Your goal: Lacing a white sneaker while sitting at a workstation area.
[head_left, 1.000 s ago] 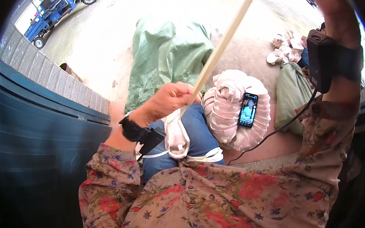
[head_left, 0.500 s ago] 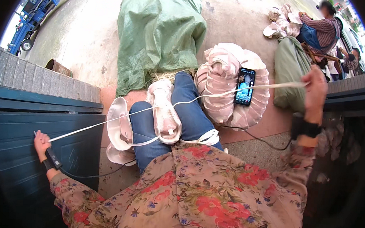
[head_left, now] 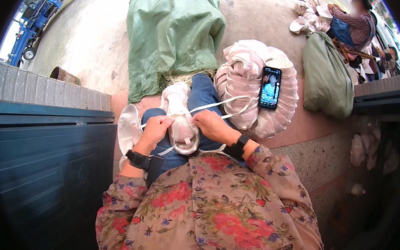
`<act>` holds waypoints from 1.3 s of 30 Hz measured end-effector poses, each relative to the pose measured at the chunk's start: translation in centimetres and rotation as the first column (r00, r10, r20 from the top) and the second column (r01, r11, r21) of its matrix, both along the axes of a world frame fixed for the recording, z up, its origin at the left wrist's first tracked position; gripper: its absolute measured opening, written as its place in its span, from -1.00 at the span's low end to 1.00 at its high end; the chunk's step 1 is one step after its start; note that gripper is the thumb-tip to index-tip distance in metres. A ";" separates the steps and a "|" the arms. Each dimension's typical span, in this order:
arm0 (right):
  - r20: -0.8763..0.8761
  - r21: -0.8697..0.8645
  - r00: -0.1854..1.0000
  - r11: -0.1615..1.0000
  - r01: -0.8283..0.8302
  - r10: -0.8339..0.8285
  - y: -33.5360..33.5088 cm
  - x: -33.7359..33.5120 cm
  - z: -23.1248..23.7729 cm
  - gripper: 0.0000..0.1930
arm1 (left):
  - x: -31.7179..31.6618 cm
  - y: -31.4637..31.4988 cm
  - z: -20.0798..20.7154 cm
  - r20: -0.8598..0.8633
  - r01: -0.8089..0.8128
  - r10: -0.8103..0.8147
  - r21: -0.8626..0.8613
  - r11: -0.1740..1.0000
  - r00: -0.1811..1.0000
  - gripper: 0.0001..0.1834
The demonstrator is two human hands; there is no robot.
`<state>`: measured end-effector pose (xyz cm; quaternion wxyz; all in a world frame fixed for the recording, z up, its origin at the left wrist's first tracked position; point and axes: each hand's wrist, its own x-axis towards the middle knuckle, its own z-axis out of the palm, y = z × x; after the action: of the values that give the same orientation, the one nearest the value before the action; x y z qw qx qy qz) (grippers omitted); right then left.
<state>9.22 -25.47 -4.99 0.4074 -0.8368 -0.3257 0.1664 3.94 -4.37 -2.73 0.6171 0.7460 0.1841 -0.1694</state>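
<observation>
A pale pink sneaker [head_left: 176, 106] lies between my knees, its heel toward me. My left hand [head_left: 155, 132] is closed at the left edge of its opening, fingers pinched on the white shoelace. At the right edge, my right hand [head_left: 214, 127] is also closed on the lace, its fingertips close to the shoe. A slack loop of shoelace [head_left: 249, 104] stretches out to the right over my thigh and the bundle. Another pale shoe piece [head_left: 127, 129] rests beside my left leg, partly hidden by my left hand and arm.
On my right sits a bundle of pale pink shoe uppers [head_left: 239, 77] carrying a phone [head_left: 270, 89]. A green sack [head_left: 175, 36] lies ahead, with a second green sack [head_left: 326, 77] far right. Another person [head_left: 355, 27] sits beyond it. A blue panel [head_left: 50, 171] stands left.
Both hands have come inward from far apart to the shoe's opening. The lace, stretched tight between them before, now hangs in slack loops.
</observation>
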 end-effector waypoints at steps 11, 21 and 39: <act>0.254 -0.125 0.967 0.992 0.033 0.000 2.3 1.9 -1.6 -0.83 | -1.9 -0.1 0.8 -0.157 -0.206 0.193 -0.068 0.976 0.968 -0.73; 0.256 -0.081 0.966 0.995 0.060 -0.038 2.7 1.7 -2.5 -0.84 | -2.3 0.5 -2.8 0.044 -0.183 0.178 0.302 0.936 0.983 -0.77; 0.591 -0.293 0.779 0.955 -0.038 0.212 3.7 2.2 -1.7 -0.91 | 0.2 0.2 -1.3 0.133 0.120 -0.482 0.880 0.460 0.866 -0.91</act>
<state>11.38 -21.75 -6.70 0.1511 -0.8680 -0.4707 -0.0466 4.13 -4.17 -4.08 0.1547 0.9876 -0.0128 -0.0247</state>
